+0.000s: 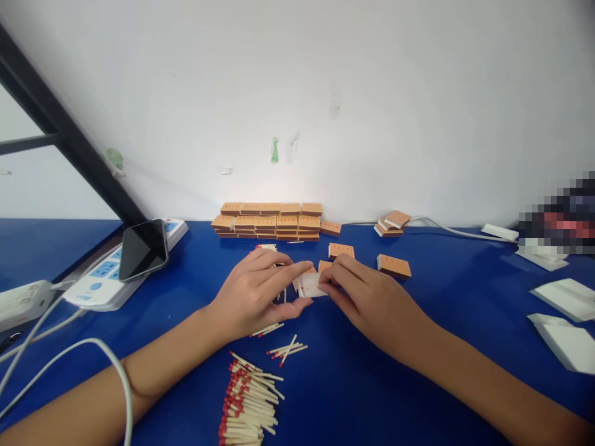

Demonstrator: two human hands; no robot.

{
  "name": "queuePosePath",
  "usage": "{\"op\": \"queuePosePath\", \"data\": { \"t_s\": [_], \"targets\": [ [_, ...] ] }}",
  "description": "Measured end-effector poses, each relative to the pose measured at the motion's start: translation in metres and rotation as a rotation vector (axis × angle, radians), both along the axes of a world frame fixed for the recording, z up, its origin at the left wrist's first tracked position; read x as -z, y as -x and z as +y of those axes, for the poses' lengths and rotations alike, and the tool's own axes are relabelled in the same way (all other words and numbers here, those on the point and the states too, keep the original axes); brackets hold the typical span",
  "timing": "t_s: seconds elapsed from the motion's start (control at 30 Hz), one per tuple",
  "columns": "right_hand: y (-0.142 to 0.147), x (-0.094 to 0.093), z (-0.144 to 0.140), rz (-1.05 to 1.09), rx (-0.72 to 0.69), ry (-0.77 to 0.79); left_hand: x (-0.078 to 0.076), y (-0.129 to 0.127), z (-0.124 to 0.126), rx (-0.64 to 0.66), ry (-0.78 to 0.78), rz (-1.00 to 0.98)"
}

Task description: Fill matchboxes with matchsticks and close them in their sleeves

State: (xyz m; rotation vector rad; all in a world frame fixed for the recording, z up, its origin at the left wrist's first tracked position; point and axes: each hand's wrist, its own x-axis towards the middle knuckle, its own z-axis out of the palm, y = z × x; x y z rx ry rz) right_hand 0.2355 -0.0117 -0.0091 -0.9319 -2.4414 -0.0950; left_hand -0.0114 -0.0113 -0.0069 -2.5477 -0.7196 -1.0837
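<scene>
My left hand [258, 291] and my right hand [362, 294] meet over the blue table [395, 371], both pinching a small white matchbox tray [310, 285] between their fingertips. Several matches show under my left fingers. A pile of red-tipped matches [248, 402] lies near the front edge, below my left wrist, and a few loose matches [286, 350] lie just behind it. Orange matchboxes lie close behind my hands: one [341, 250] beyond the tray and another [393, 266] to the right.
A stack of orange matchboxes [267, 221] stands against the white wall, with a smaller heap [392, 223] to its right. A phone [142, 249] leans on a power strip [105, 275] at left, with white cables [93, 347]. White trays [564, 322] lie at right.
</scene>
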Motion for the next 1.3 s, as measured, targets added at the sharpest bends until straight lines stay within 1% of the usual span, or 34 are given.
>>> {"op": "queuePosePath", "data": {
  "t_s": [0.13,0.23,0.47,0.73,0.87,1.03,1.2,1.3],
  "targets": [
    [-0.0025,-0.0029,0.0001,0.029,-0.012,-0.001,-0.0007,-0.0004,0.0019,0.004,-0.012,-0.038],
    [-0.0032,-0.0034,0.0008,0.010,-0.012,-0.017,-0.0006,-0.0002,0.0024,0.003,-0.015,-0.036],
    [-0.0013,0.0043,0.0049,-0.035,0.008,0.000,0.0030,-0.0005,0.0020,0.005,0.020,-0.049],
    [0.0015,0.0002,0.0012,0.070,0.021,0.015,0.0028,-0.0002,0.0032,0.001,0.024,-0.085],
    [0.0010,0.0016,0.0016,0.078,0.011,0.060,0.0038,0.0009,0.0037,-0.005,0.020,-0.080],
    [-0.0020,-0.0009,0.0023,0.088,-0.005,0.082,0.0047,0.0012,0.0046,-0.009,0.019,-0.077],
    [-0.0031,-0.0002,0.0032,0.036,-0.011,0.075,0.0031,0.0003,0.0025,0.000,0.016,-0.065],
    [-0.0029,0.0033,0.0047,-0.014,0.016,0.072,0.0026,0.0000,0.0020,0.007,0.017,-0.060]
  ]
}}
